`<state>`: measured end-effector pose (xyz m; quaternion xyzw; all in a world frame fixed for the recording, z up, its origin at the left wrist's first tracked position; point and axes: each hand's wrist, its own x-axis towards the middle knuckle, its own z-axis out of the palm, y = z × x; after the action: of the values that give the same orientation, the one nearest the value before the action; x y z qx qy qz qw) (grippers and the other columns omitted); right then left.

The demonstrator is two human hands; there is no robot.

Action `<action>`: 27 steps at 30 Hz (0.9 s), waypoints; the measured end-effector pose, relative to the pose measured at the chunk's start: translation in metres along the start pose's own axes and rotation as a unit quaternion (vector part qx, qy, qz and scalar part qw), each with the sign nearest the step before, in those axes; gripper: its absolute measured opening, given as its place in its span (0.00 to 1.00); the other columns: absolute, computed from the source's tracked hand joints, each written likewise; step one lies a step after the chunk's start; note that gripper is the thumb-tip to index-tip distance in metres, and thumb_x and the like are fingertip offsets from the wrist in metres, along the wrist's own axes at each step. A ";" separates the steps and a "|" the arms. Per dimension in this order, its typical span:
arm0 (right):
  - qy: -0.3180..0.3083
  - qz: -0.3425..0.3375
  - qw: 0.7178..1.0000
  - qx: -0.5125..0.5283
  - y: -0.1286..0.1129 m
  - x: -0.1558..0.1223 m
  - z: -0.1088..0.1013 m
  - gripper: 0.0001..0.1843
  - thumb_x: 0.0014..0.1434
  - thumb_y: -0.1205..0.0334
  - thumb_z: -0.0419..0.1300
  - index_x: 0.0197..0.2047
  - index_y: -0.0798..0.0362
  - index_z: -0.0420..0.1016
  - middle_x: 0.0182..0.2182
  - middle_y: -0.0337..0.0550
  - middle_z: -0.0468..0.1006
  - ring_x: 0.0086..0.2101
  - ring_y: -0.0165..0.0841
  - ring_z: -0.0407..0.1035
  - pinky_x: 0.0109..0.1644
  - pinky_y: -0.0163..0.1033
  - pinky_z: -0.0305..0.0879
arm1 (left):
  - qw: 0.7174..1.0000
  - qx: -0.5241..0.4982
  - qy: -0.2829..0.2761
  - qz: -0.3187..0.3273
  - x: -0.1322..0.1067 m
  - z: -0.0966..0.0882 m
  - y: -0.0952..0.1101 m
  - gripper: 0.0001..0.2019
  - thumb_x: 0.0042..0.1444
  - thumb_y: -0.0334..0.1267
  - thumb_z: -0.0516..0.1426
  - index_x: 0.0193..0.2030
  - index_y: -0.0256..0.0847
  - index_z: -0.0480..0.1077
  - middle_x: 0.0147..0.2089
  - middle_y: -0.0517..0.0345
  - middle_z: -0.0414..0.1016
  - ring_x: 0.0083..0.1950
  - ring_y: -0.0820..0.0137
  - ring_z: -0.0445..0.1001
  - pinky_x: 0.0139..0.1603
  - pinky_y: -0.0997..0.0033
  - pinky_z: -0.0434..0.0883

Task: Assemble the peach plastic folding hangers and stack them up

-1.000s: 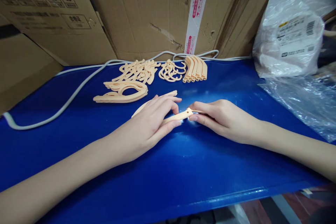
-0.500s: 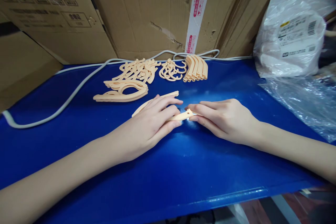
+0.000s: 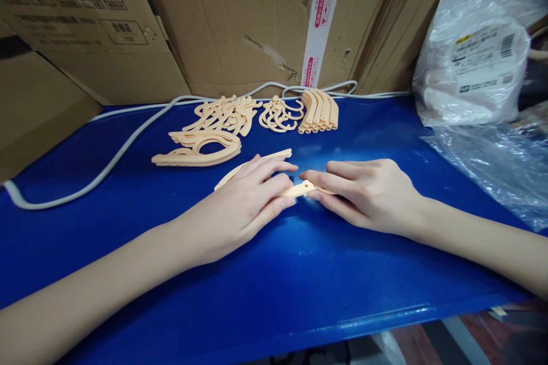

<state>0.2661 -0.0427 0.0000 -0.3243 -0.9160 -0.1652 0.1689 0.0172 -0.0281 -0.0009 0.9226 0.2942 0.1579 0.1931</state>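
Note:
Over the blue tabletop, my left hand (image 3: pixel 252 199) pinches a cream plastic hanger arm (image 3: pixel 295 189) between thumb and fingers. Its end with a small round hole points right. My right hand (image 3: pixel 363 188) is closed on a thin cream hanger piece (image 3: pixel 324 190), mostly covered by the fingers. The two pieces meet at the holed end; whether they are locked together I cannot tell. Another curved hanger arm (image 3: pixel 280 154) lies beyond my left hand and is partly hidden beneath its fingers.
Behind lie stacked hanger arms (image 3: pixel 197 155), a loose pile of hanger pieces (image 3: pixel 226 114), hanger hooks (image 3: pixel 280 115) and a row of curved tubular arms (image 3: pixel 320 111). A white cable (image 3: pixel 132 142) runs along the back and left. Cardboard boxes (image 3: pixel 240 23) stand behind, a plastic bag (image 3: pixel 475 74) at right.
The small bump on top of the holed end no longer shows. My right hand has shifted slightly, pressing closer to the joint; my left hand stays in place.

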 end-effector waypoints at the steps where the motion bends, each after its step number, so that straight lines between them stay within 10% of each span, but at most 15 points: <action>1: 0.001 -0.001 1.000 0.005 0.000 0.000 0.000 0.21 0.75 0.56 0.45 0.47 0.52 0.79 0.25 0.38 0.75 0.25 0.28 0.70 0.27 0.37 0.53 | 1.000 0.001 -0.001 0.000 0.000 0.000 0.000 0.16 0.74 0.43 0.45 0.49 0.44 0.72 0.66 0.54 0.68 0.76 0.62 0.54 0.77 0.49 0.51; 27: 0.043 -0.016 0.999 0.009 -0.002 -0.002 0.002 0.18 0.72 0.55 0.52 0.45 0.52 0.82 0.23 0.36 0.72 0.23 0.26 0.67 0.28 0.36 0.53 | 0.999 0.040 -0.017 0.022 0.000 0.000 0.001 0.14 0.74 0.42 0.45 0.50 0.43 0.71 0.66 0.52 0.69 0.76 0.61 0.54 0.76 0.46 0.52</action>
<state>0.2659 -0.0442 -0.0025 -0.3007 -0.9144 -0.1736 0.2080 0.0175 -0.0290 -0.0009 0.9385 0.2762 0.1350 0.1572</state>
